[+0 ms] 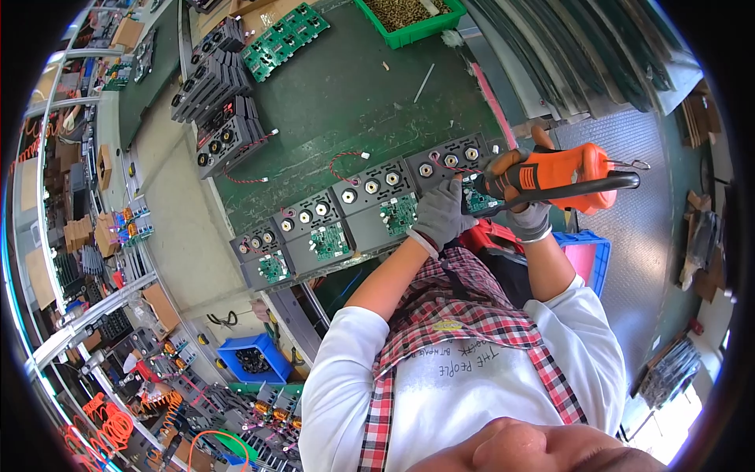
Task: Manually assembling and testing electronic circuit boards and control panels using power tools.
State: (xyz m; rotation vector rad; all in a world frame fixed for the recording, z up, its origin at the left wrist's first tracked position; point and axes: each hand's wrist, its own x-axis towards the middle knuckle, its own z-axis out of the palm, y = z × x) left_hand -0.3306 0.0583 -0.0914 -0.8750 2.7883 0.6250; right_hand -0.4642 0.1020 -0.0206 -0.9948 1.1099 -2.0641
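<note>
My right hand (528, 219), in a grey glove with darkened fingertips, is wrapped round an orange and black cordless drill (586, 177). The drill's front end reaches down to the rightmost dark grey housing panel (452, 149), by a green circuit board (478, 200). My left hand (440, 211), also gloved, rests on that panel's near part with fingers together beside the board; what they hold, if anything, is hidden. Further left along the bench edge lie more such panels (358, 206) in a row, each with round metal fittings, a green circuit board and a red-black wire.
Stacked dark panels (216, 86) and green circuit boards (285, 39) lie at the far left of the green bench (338, 102). A green bin (413, 23) of small brass-coloured parts stands at the back. Blue crates (253, 358) sit below the bench, and shelving (59, 259) fills the left side.
</note>
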